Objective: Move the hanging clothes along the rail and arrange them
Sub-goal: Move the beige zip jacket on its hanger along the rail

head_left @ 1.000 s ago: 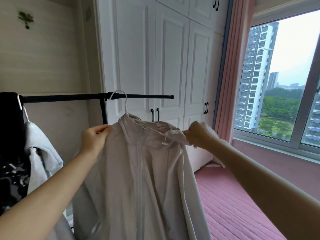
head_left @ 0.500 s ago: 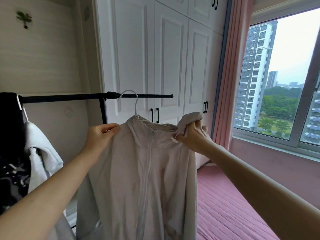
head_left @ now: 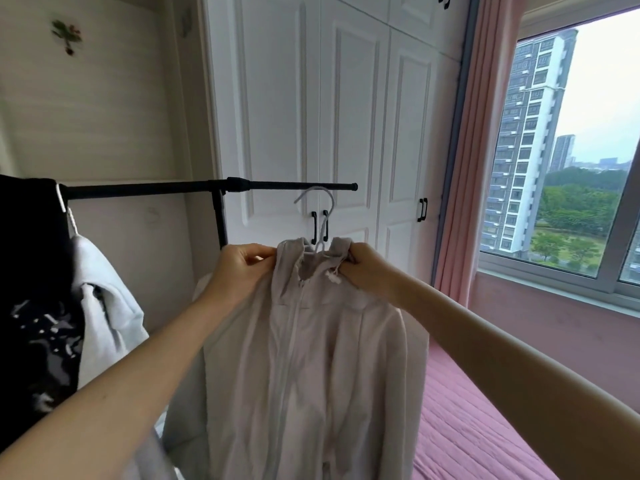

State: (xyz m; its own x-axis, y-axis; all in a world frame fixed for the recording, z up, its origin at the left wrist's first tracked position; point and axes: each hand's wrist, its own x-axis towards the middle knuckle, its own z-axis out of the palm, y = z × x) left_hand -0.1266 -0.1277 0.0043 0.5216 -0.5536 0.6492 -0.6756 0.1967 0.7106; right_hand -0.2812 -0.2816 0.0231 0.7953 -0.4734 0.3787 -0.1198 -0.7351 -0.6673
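At the far left we see a black garment (head_left: pixel 27 271) with pale markings hanging from the black rail (head_left: pixel 145 187), and just to its right a light grey garment (head_left: pixel 100 306) hangs against it on its own hanger. The rail runs rightward to a thicker joint where a black upright post (head_left: pixel 219 216) meets it, then carries on as a thinner rod to a capped end in front of the white wardrobe doors (head_left: pixel 311 98). Our left hand (head_left: pixel 242 268) comes next, its fingers curled and pinching the left side of the collar of a pale beige zip-up jacket (head_left: pixel 304 368). The jacket hangs between our two hands, near us, its zip running down the middle and its body falling out of view at the bottom. From its neck rises a white hanger (head_left: pixel 322 216), whose hook sits just below the thin end of the rail; whether the hook touches the rail we cannot tell. Our right hand (head_left: pixel 363 268) grips the right side of the collar, fingers closed on the cloth beside a small white drawstring knot. Further right a pink curtain (head_left: pixel 464 168) hangs beside the window (head_left: pixel 571 150), and a pink quilted bedcover (head_left: pixel 467 427) lies low at the right.
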